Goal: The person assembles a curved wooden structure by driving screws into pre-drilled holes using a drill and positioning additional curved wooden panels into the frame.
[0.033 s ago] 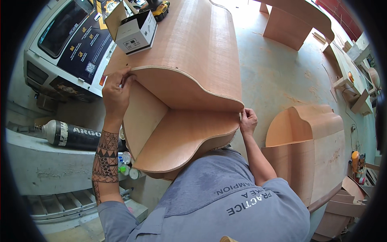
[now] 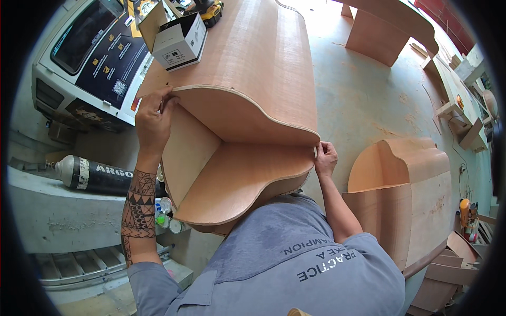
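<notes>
In front of me lies a curved plywood cabinet shell (image 2: 247, 47) with a wavy front edge. Its open end shows a wavy end panel (image 2: 237, 116), a flat pale panel (image 2: 192, 139) and a lower wavy panel (image 2: 240, 176) close to my body. My left hand (image 2: 154, 116) pinches the upper left corner of the end panel between thumb and fingers. At the right tip of that same panel, my right hand (image 2: 326, 158) is closed on the edge with its fingertips. The undersides of both grips are hidden.
A white cardboard box (image 2: 182, 45) and a yellow-black cordless drill (image 2: 211, 11) stand on the shell. A second curved plywood cabinet (image 2: 421, 210) is at the right. Left are a van (image 2: 84, 63), a gas cylinder (image 2: 89, 175), a ladder (image 2: 79, 266) and small cans (image 2: 166, 205).
</notes>
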A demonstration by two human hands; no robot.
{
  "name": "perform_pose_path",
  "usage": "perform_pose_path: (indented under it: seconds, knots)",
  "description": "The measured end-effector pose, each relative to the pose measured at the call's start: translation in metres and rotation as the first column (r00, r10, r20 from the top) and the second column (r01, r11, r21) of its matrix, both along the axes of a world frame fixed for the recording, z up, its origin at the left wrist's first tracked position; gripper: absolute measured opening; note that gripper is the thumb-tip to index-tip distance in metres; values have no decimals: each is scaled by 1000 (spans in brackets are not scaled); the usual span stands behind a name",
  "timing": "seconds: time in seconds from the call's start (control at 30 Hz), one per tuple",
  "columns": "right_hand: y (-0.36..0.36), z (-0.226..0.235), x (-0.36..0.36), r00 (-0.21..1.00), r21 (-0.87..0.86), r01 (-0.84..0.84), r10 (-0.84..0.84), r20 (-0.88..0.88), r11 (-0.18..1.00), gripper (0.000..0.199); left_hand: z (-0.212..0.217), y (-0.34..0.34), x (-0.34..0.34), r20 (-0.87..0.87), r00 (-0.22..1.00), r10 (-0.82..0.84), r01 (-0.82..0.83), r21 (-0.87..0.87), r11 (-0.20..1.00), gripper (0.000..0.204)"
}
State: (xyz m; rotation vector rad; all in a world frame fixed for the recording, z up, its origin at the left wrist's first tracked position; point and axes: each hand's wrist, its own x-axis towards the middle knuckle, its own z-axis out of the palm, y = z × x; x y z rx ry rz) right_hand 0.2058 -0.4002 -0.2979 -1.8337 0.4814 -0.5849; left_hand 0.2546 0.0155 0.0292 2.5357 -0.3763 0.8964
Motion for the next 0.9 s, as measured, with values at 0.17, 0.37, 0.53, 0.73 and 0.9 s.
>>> perform_pose_path:
  seconds: [0.17, 0.37, 0.53, 0.73, 0.9]
  knots:
    - [-4, 0, -1, 997, 52, -50, 53, -53, 997, 20, -1, -2, 0, -21, 999, 42, -42, -7, 999, 28]
    - [-2, -10, 2, 998, 32, -54, 55, -17, 998, 21, -1, -4, 1, -25, 998, 63, -64, -41, 997, 27]
    - [-3, -10, 3, 998, -3, -55, 55, -21, 998, 19, -1, -6, 1, -32, 997, 68, -70, -67, 995, 27]
    - [2, -8, 4, 999, -15, -21, 22, 35, 1000, 20, -7, 1, 4, -6, 1000, -26, 24, -203, 979, 27]
    - [-4, -7, 1, 999, -17, -52, 52, 13, 999, 19, -4, -1, 1, -19, 999, -27, 23, -170, 985, 26]
